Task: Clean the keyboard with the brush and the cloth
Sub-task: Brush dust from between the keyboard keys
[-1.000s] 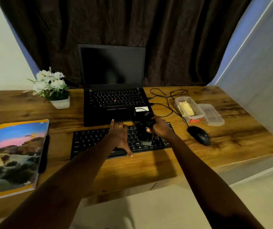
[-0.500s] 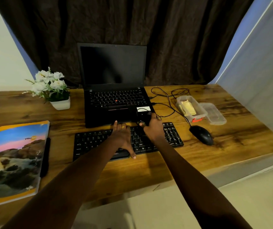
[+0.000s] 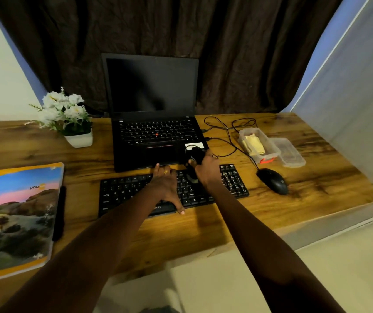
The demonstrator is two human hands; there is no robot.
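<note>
A black external keyboard point(image 3: 122, 193) lies on the wooden desk point(image 3: 203, 229) in front of a laptop. My left hand point(image 3: 166, 188) rests flat on its middle keys, fingers spread, thumb at the near edge. My right hand point(image 3: 207, 169) grips a black brush point(image 3: 195, 158) upright over the keyboard's upper right-centre; the bristle end is mostly hidden by the hand. A yellow cloth point(image 3: 254, 144) lies folded in a clear plastic box point(image 3: 271, 152) at the right.
An open black laptop point(image 3: 151, 123) stands behind the keyboard. A black mouse point(image 3: 272, 180) and its cable lie to the right, with the box's lid point(image 3: 290, 154) beside it. A potted white flower point(image 3: 68, 118) and a book point(image 3: 16, 213) with a pen occupy the left.
My right hand with the brush has moved from the keyboard's lower rows up towards its far edge near the laptop. My left hand has stayed on the keys.
</note>
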